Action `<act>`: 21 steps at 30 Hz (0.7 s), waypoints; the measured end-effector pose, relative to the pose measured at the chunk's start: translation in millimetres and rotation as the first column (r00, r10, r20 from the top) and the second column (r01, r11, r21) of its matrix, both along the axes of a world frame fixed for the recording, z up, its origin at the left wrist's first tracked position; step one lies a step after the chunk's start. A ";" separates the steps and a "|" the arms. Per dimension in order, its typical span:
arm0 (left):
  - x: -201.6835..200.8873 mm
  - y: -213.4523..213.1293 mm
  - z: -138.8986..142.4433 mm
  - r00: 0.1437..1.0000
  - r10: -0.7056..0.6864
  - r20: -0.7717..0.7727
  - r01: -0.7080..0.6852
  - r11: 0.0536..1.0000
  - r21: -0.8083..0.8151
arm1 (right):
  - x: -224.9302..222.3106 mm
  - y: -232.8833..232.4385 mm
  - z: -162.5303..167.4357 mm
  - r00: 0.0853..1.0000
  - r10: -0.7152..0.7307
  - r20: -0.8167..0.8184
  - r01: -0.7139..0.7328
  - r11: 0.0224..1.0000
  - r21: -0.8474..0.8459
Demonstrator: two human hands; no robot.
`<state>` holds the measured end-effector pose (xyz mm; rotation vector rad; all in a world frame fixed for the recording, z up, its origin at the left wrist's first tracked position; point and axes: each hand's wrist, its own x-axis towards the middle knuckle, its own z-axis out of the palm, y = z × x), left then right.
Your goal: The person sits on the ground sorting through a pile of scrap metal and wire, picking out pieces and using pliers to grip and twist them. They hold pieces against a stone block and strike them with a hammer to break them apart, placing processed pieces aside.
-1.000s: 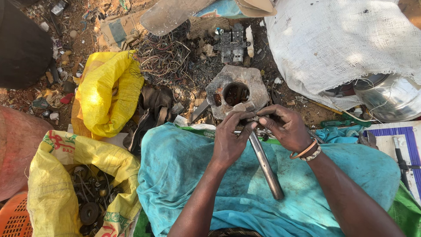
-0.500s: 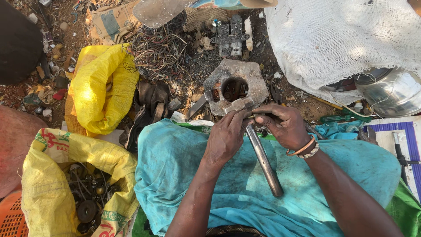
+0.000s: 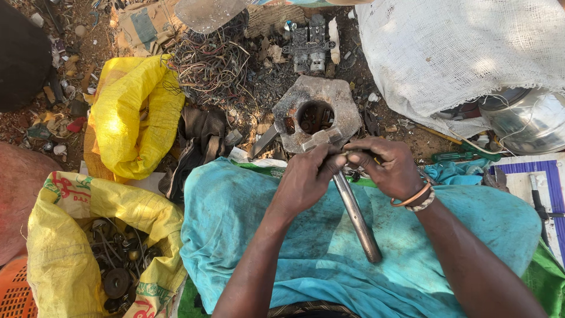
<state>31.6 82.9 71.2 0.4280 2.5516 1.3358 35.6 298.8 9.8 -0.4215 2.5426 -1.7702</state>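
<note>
Hammer (image 3: 352, 206), metal-handled, lying across turquoise cloth (image 3: 247, 235) on the lap; left hand (image 3: 306, 179) closed round its neck, right hand (image 3: 385, 168) pinching a small dark part, unidentifiable, at its head. Beyond: hollow metal block (image 3: 315, 112), wire tangle (image 3: 212, 62). Progress: part not yet released.
</note>
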 end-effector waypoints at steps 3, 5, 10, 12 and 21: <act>9.7 4.4 -6.3 0.966 0.055 -0.253 -0.042 0.998 0.056 | -0.7 3.5 -2.6 0.975 0.031 0.221 0.026 0.969 -0.247; 13.4 6.4 -12.7 0.952 0.102 -0.289 -0.079 0.993 0.092 | -0.5 4.1 -4.3 0.975 0.037 0.218 0.019 0.968 -0.250; 14.9 7.9 -22.6 0.943 0.156 -0.294 -0.115 0.981 0.153 | 0.1 4.2 -6.8 0.971 0.073 0.229 -0.007 0.961 -0.276; 14.0 8.2 -23.5 0.950 0.154 -0.273 -0.114 0.981 0.156 | -0.2 5.0 -7.5 0.966 0.075 0.247 -0.003 0.960 -0.280; 10.2 6.8 -26.5 0.960 0.099 -0.262 -0.067 0.989 0.129 | -0.6 5.5 -9.7 0.953 0.045 0.301 0.016 0.981 -0.195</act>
